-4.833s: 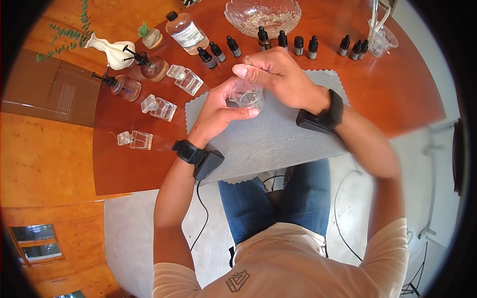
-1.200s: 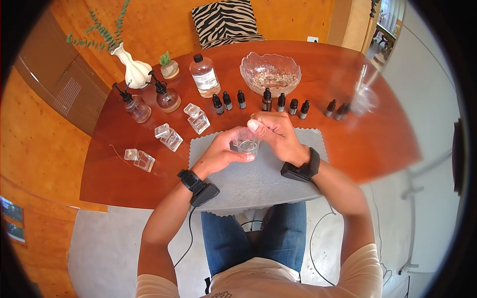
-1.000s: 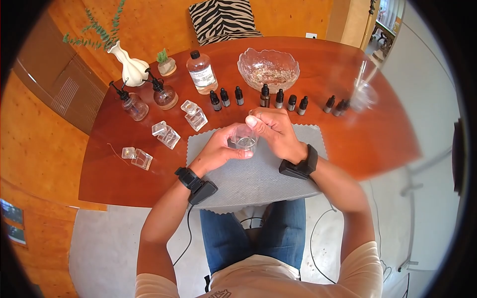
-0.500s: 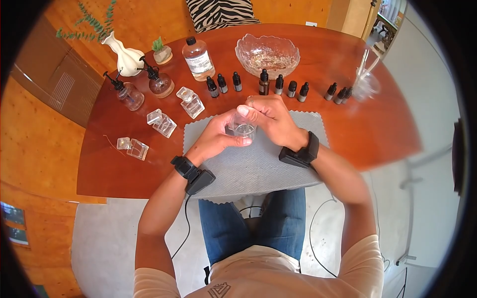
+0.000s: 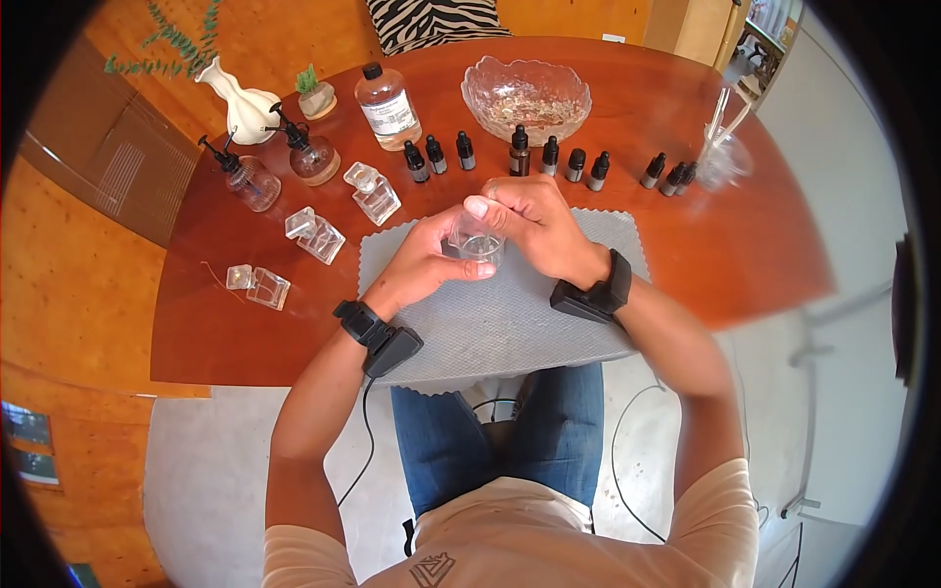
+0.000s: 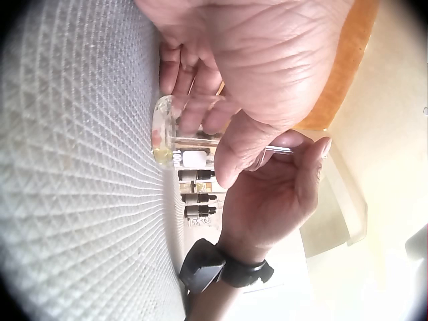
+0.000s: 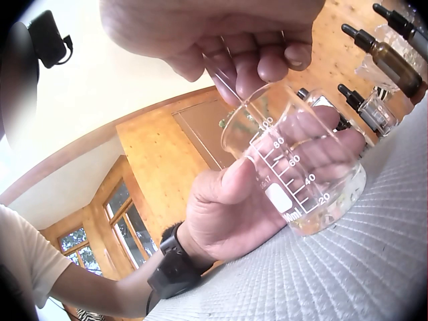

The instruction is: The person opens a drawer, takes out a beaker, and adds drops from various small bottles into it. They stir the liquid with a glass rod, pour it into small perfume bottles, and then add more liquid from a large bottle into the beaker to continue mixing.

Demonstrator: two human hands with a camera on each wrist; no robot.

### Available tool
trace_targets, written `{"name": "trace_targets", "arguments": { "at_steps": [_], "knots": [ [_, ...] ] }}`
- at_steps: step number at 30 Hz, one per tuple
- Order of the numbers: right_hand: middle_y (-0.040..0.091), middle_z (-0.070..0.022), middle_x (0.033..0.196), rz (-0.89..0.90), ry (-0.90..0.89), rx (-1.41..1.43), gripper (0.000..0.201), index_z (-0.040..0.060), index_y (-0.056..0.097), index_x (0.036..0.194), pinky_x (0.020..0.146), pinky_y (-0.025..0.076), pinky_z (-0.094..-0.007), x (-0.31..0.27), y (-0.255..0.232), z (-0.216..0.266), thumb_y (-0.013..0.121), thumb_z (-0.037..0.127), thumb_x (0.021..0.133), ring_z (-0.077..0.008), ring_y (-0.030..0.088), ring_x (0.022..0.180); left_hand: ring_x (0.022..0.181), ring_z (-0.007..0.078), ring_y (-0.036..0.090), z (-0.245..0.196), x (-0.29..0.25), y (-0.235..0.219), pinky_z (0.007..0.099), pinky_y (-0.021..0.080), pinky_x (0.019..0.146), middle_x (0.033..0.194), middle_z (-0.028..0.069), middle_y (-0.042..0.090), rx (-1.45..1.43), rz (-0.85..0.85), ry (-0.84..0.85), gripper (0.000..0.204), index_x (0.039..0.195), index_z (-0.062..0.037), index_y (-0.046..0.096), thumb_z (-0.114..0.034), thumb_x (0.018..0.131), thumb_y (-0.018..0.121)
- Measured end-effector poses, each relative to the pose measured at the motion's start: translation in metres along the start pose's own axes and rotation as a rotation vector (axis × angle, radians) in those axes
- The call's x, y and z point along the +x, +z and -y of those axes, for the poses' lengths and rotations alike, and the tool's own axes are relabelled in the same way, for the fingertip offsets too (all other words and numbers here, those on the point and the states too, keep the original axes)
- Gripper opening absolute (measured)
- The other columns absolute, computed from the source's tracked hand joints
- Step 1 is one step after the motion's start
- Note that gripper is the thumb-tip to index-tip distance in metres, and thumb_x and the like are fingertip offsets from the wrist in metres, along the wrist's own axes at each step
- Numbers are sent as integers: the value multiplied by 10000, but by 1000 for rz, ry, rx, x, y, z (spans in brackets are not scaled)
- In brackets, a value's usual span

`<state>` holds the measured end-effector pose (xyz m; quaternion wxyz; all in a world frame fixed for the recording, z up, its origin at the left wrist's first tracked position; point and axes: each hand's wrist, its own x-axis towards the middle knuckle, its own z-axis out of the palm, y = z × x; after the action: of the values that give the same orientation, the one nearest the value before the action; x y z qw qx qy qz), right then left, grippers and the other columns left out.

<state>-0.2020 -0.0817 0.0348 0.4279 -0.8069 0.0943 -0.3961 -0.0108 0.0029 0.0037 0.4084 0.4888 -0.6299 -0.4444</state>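
Note:
A small clear glass beaker with white volume marks stands on the grey textured mat, a little liquid at its bottom. My left hand grips it from the side, thumb in front and fingers behind. Above the rim, my right hand pinches a thin clear stirring rod that slants down into the beaker. In the head view the right fingers hide most of the rod. The right wrist view has the rod emerging beneath curled fingers and crossing the rim.
Behind the mat stand several dark dropper bottles, a large labelled bottle and a wavy glass bowl. At left are square glass bottles, two pump bottles and a white vase. A cup of sticks is at right.
The head view has shifted, so the table sits higher in it than a second ago. Both hands keep their hold on the beaker and the rod.

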Motion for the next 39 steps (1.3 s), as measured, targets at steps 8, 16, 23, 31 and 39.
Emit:
{"name": "trace_targets", "arguments": {
  "at_steps": [8, 16, 23, 31, 39],
  "knots": [
    [557, -145, 615, -3, 6, -17, 444, -40, 615, 729, 521, 371, -378, 0, 0, -2, 631, 278, 1038, -211, 438, 541, 1142, 189, 600, -1, 0, 0, 361, 434, 1043, 1191, 68, 685, -1, 3, -13, 625, 1285, -12, 645, -270, 774, 895],
    [590, -148, 634, -6, 2, -12, 434, -37, 623, 733, 532, 397, -376, 0, 1, -2, 634, 273, 1036, -222, 486, 547, 1143, 189, 593, -1, 0, 0, 358, 431, 1042, 1191, 58, 682, -13, 4, -11, 622, 1286, -21, 645, -268, 772, 894],
    [582, -145, 628, -1, 0, -38, 432, -36, 617, 730, 525, 388, -374, 0, 0, -1, 635, 269, 1035, -218, 478, 543, 1144, 191, 579, -3, -1, 0, 355, 426, 1037, 1187, 54, 678, -4, 4, -20, 625, 1280, -22, 645, -275, 767, 896],
    [556, -145, 618, -4, -14, -42, 439, -35, 596, 718, 519, 377, -374, 0, 0, -2, 637, 268, 1033, -223, 458, 538, 1152, 195, 584, 0, 0, 0, 358, 428, 1041, 1192, 67, 679, -36, 6, -22, 649, 1296, -14, 636, -266, 761, 904],
    [598, -165, 641, -2, -26, -43, 424, -41, 617, 732, 529, 402, -385, 0, -1, 0, 634, 259, 1031, -254, 509, 546, 1149, 188, 586, -3, 0, 0, 354, 429, 1030, 1190, 67, 680, -28, -1, -41, 632, 1290, -11, 630, -244, 766, 895]
  ]
}}
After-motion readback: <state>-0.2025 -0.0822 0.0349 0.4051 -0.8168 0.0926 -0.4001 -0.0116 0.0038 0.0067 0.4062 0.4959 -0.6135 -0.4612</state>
